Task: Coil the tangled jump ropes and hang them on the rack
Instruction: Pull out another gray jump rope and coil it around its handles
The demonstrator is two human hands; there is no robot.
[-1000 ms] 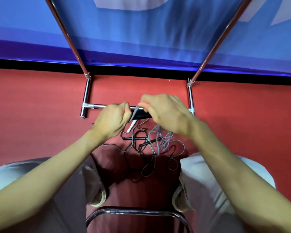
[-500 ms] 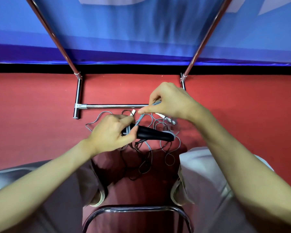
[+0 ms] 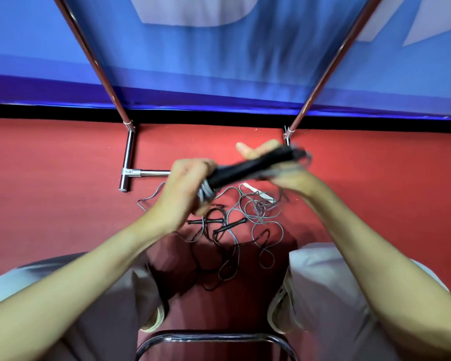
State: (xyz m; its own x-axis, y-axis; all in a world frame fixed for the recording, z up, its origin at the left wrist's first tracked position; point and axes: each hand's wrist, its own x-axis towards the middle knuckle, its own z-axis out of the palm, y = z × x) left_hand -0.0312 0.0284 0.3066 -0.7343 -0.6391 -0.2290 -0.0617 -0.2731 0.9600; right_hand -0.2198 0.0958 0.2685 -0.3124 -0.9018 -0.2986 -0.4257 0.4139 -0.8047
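Two hands meet above a tangle of jump ropes (image 3: 241, 230) on a red floor (image 3: 50, 199), in front of a chrome rack (image 3: 127, 162) whose uprights rise against a blue banner (image 3: 219, 61). Pale shapes cross the top of the banner, cropped and too blurred to read as lettering; no brand or label can be made out anywhere.

The left hand (image 3: 185, 188) is curled round the near end of a black handle (image 3: 248, 168), with several grey turns of cord (image 3: 205, 195) bunched against its fingers. The handle slants up and away from the rack's left foot toward its right upright. The right hand (image 3: 284, 173) is at the handle's far end, one finger raised above it; motion blur hides whether its fingers grip the handle or only the cord there.

Below the hands, just in front of the rack's low crossbar (image 3: 154, 173), the tangle sprawls on the floor between the person's knees: grey and black cords looped over one another, two slim black handles (image 3: 229, 225) lying among them and a white handle (image 3: 258, 192) nearer the crossbar. A curved chrome tube (image 3: 214, 337) shows at the bottom edge, on the person's side of the tangle.
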